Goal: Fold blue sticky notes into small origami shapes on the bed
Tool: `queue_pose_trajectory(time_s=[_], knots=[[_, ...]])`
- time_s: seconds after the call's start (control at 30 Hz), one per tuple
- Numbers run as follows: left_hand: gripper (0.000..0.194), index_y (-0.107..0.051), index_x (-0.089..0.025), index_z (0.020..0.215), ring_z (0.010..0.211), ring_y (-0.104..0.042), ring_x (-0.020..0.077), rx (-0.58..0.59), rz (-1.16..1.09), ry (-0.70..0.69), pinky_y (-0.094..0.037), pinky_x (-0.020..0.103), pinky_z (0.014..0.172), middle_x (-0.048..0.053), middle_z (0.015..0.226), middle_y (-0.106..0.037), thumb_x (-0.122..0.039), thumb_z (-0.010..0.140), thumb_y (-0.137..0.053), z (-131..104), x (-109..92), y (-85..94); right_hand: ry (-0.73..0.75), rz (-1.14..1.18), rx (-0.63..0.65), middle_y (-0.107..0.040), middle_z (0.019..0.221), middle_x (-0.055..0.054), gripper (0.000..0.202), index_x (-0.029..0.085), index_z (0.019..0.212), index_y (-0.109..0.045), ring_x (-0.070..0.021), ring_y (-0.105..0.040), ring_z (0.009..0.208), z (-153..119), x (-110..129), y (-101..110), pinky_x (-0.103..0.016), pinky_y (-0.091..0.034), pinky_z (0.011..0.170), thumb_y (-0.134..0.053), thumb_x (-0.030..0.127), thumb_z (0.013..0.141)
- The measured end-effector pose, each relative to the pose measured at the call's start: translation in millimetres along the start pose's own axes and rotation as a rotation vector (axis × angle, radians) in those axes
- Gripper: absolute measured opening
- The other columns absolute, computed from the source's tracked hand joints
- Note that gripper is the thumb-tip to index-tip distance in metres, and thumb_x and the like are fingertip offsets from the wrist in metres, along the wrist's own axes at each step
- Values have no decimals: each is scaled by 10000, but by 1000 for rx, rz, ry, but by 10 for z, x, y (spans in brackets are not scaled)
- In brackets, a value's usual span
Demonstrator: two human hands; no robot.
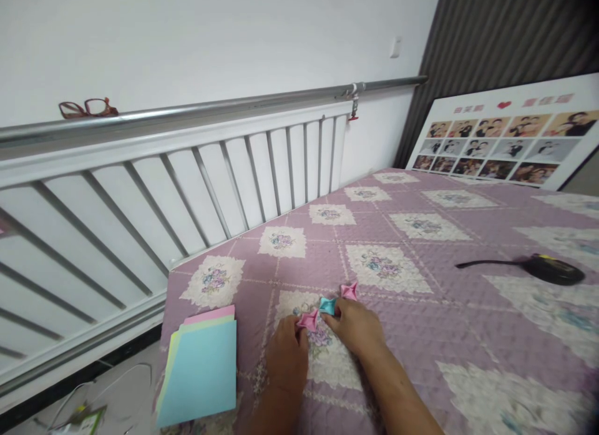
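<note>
Near the lower middle of the head view, my left hand (287, 349) pinches the left corner of a folded pink paper piece (309, 321). Just to its right, a folded blue paper piece (327, 306) is held at its right side between the fingers of my right hand (354, 324). A second folded pink piece (349, 291) lies on the quilted cover just beyond my right hand. All three form a slanting row, and the blue one is in the middle.
A stack of blue, yellow and pink paper sheets (203, 369) lies at the left edge of the purple floral cover (412, 310). A black long-handled object (552, 269) rests at right. Behind are a white radiator (238, 185), glasses (88, 108) on a pipe and a photo board (505, 135).
</note>
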State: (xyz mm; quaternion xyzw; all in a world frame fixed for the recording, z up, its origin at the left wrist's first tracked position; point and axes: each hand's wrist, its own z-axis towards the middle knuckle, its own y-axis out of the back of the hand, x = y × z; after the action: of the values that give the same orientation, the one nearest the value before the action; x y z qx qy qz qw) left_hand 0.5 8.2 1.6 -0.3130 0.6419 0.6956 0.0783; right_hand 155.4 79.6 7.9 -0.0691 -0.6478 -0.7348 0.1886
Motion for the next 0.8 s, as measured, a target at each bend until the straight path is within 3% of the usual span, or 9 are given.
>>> queue_pose_trajectory(time_s=[0.17,0.3,0.43,0.57,0.8], knots=[[245,-573,-247,1121,964,-588,153,10,-7,-3,-376,223,807,5,1080,-648,-242,879,-532,-2,-6,14,2,110,28,-598,604,33,257,229,621,-526,-135,-536,572,20,-84,29,-236,-272,510,-611,440,741],[250,-569,-250,1128,969,-586,158,28,-9,11,-381,225,801,7,1086,-646,-254,881,-532,-5,-7,17,-52,188,-14,-583,583,39,316,229,624,-512,-121,-530,548,55,-288,68,-221,-332,512,-502,477,819],[256,-569,-242,1129,968,-586,160,20,-25,9,-380,228,806,15,1091,-645,-248,875,-535,-4,8,-2,-150,188,-134,-655,827,-37,307,194,897,-594,-176,-589,753,94,-520,74,-260,-414,664,-469,466,831],[250,-574,-237,1117,964,-587,163,1,-51,-11,-378,228,806,18,1077,-649,-242,869,-538,0,24,-18,-205,155,-168,-616,1131,-116,576,148,1261,-470,-258,-550,1043,122,-588,38,-359,-404,854,-567,426,765],[265,-564,-247,1135,953,-590,163,12,-31,-1,-378,232,810,10,1070,-651,-244,871,-541,2,22,-20,-243,128,-112,-590,1243,-90,629,219,1378,-366,-301,-483,1177,218,-435,-33,-476,-349,934,-547,405,804]])
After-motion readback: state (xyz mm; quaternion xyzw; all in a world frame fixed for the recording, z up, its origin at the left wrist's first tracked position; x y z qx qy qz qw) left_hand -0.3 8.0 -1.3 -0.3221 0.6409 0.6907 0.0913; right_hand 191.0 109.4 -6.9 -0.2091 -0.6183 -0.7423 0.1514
